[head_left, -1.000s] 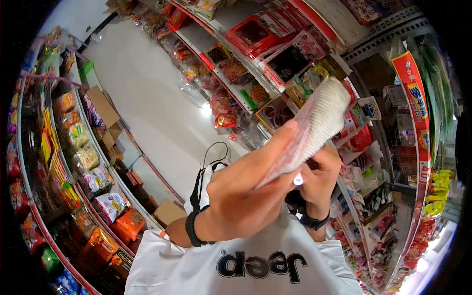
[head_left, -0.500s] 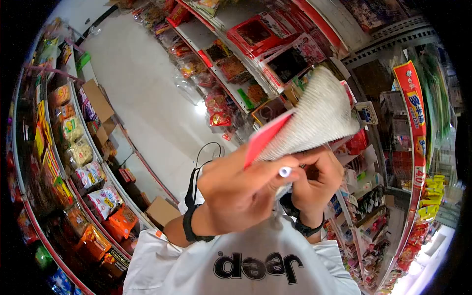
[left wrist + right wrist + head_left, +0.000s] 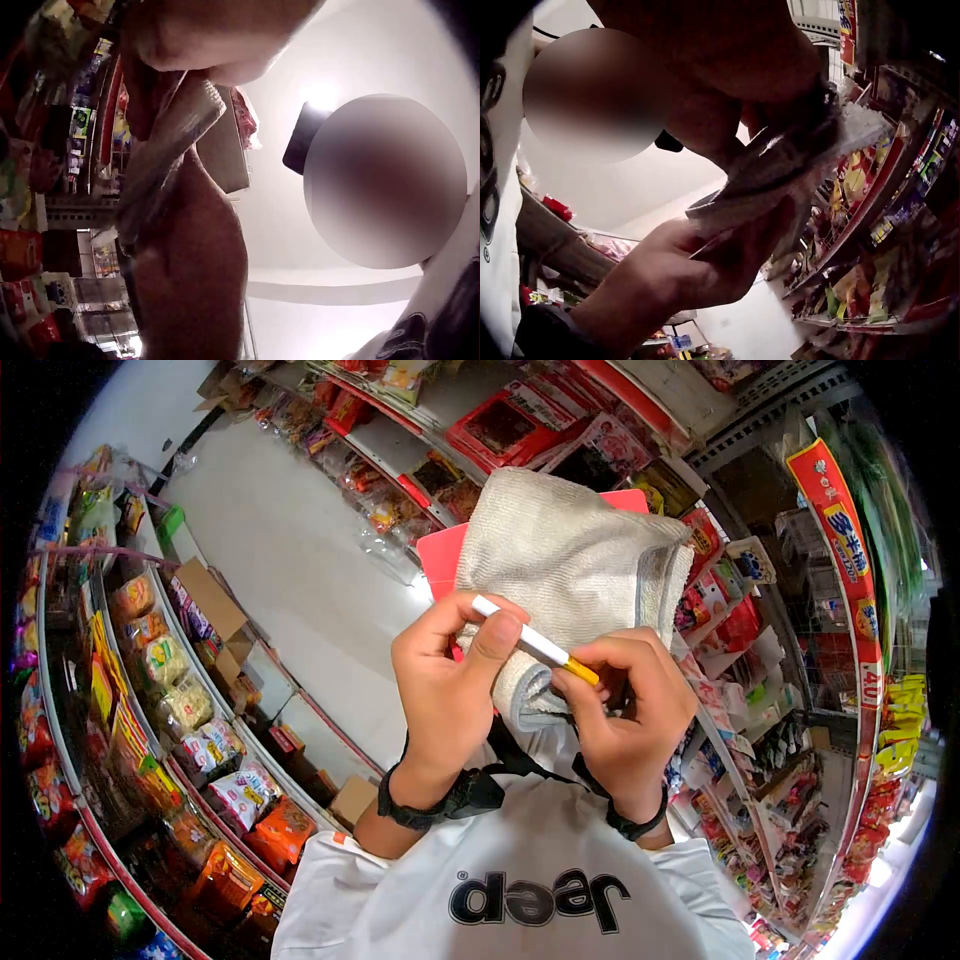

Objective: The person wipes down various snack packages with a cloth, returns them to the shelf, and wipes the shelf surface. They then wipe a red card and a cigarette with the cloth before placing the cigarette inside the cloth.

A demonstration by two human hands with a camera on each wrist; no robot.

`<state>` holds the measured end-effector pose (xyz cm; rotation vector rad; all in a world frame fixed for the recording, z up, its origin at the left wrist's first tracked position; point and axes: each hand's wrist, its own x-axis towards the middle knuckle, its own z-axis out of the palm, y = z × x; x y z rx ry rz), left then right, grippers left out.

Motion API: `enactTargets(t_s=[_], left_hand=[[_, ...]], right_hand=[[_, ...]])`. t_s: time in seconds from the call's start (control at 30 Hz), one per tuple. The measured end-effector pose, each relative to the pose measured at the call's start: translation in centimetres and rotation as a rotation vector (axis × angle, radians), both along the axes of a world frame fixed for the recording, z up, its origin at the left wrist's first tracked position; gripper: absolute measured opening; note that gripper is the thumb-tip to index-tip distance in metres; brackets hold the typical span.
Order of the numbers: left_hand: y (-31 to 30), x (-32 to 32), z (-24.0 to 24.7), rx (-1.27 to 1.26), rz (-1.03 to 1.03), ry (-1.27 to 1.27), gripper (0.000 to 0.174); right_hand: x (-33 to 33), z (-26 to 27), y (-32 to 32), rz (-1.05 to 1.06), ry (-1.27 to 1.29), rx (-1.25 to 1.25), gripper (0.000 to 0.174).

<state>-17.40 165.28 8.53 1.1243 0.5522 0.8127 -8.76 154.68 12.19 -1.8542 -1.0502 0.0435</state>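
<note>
In the head view my left hand (image 3: 450, 670) pinches a pen-like white stick (image 3: 520, 632) with a yellow end between thumb and forefinger. My right hand (image 3: 640, 710) pinches the same stick at its yellow end. Under the stick a ribbed grey-white cloth (image 3: 570, 550) is draped over a flat red sheet (image 3: 438, 557), against the left hand. The cloth's near edge (image 3: 525, 695) curls into a roll between the hands. In the right wrist view the left hand (image 3: 697, 270) supports the cloth (image 3: 757, 172) from below; the stick is hidden there.
Shelves of packaged snacks (image 3: 165, 645) run along the left. Another shelf unit with red boxes (image 3: 510, 425) stands ahead and to the right. A red price strip (image 3: 845, 550) hangs at the far right, and a pale floor (image 3: 290, 530) lies between the rows.
The cloth and red sheet have turned from edge-on to facing the head camera. The stick, earlier seen end-on, now lies slantwise between both hands. The hands have turned and drawn apart.
</note>
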Motion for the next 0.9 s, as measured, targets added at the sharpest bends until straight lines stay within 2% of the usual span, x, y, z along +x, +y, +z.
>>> enactTargets(t_s=[0.2,0.3,0.4,0.63,0.73,0.8,0.9], left_hand=[[-0.1,0.8,-0.7,-0.040,0.036,-0.048,0.023],[0.4,0.8,-1.2,-0.209,-0.041,-0.120,0.025],[0.5,1.0,-1.3,-0.254,-0.063,-0.184,0.026],[0.3,1.1,-0.9,-0.046,0.053,-0.055,0.024],[-0.2,1.1,0.6,0.114,0.122,0.031,0.021],[-0.4,1.2,0.9,0.306,0.153,0.123,0.017],[-0.6,1.2,1.3,0.289,0.169,0.118,0.019]], right_hand=[[0.1,-0.3,0.2,0.023,-0.061,-0.060,0.017],[0.0,-0.3,0.2,0.031,-0.048,-0.101,0.015],[-0.2,-0.1,0.4,0.010,-0.131,-0.179,0.012],[0.2,-0.1,0.6,0.045,-0.124,-0.219,0.008],[0.7,-0.2,0.6,0.068,-0.049,-0.183,0.007],[1.1,-0.5,0.4,0.088,0.012,-0.119,0.007],[1.4,-0.1,0.0,0.085,0.026,-0.137,0.012]])
